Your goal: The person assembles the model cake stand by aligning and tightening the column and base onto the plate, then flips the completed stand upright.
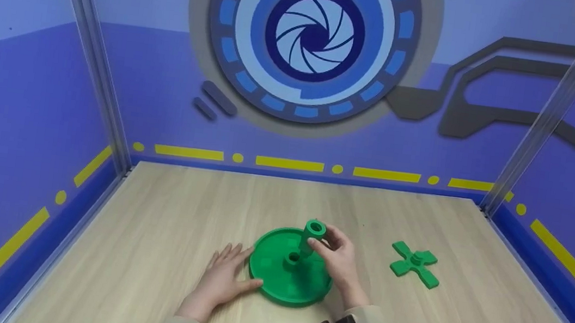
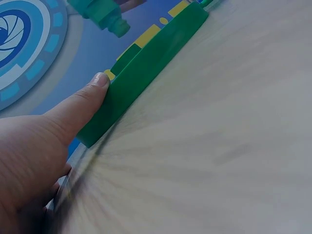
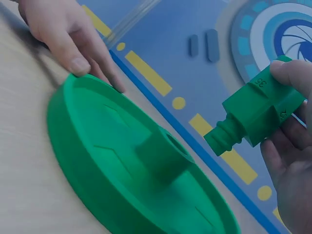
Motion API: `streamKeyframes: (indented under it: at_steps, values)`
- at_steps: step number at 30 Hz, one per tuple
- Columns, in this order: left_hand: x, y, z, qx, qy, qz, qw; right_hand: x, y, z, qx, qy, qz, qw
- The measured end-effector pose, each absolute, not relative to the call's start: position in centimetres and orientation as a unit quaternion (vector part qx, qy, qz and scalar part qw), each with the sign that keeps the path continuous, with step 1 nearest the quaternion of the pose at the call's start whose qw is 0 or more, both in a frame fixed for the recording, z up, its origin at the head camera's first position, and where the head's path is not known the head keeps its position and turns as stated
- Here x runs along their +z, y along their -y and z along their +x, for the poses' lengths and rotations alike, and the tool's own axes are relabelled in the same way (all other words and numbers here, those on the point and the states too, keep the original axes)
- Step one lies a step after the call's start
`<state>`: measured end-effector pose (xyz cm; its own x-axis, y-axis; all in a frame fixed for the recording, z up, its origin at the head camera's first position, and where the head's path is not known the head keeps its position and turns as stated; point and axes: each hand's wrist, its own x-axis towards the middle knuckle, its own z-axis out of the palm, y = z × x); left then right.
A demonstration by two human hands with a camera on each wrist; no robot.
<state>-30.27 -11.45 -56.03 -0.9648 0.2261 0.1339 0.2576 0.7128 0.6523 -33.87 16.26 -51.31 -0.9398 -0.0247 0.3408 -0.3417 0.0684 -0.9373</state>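
Observation:
A round green tray [image 1: 272,286] with a raised rim and a short hollow post [image 3: 163,156] at its centre lies on the table. My left hand [image 1: 223,280] rests at its left side, thumb and fingers straight against the rim. Above the tray, my right hand [image 1: 339,255] grips a green post piece [image 3: 261,107] between thumb and fingers. That piece has a threaded end, which points down toward the tray's central post and stays apart from it. Its upper end is hollow, as the head view shows.
A green cross-shaped piece [image 1: 417,264] with a short threaded stub lies on the wooden table [image 1: 177,214] to the right of the tray. Blue printed panels [image 1: 300,146] and metal corner posts [image 1: 544,122] close in the back and sides.

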Motion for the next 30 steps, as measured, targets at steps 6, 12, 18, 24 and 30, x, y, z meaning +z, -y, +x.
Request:
streamKeyframes:
  at_steps: [6,12,18,24,30]
  values:
    - [-56.1,11.5,-30.3,-0.351,0.928,-0.125,0.021,-51.7,-15.1,-34.0,0.654,0.735,0.143,0.105]
    - [-56.0,11.4,-30.2,-0.356,0.926,-0.122,0.018,-52.2,-14.7,-34.2,0.656,0.735,0.146,0.086]
    - [-56.0,11.4,-30.2,-0.352,0.927,-0.126,0.019,-52.5,-14.4,-34.2,0.648,0.743,0.145,0.084]
    - [-56.0,11.4,-30.3,-0.351,0.928,-0.124,0.019,-52.9,-14.4,-34.3,0.641,0.749,0.145,0.081]
    - [-56.1,11.4,-30.4,-0.351,0.928,-0.12,0.015,-53.3,-14.2,-34.2,0.634,0.756,0.143,0.074]
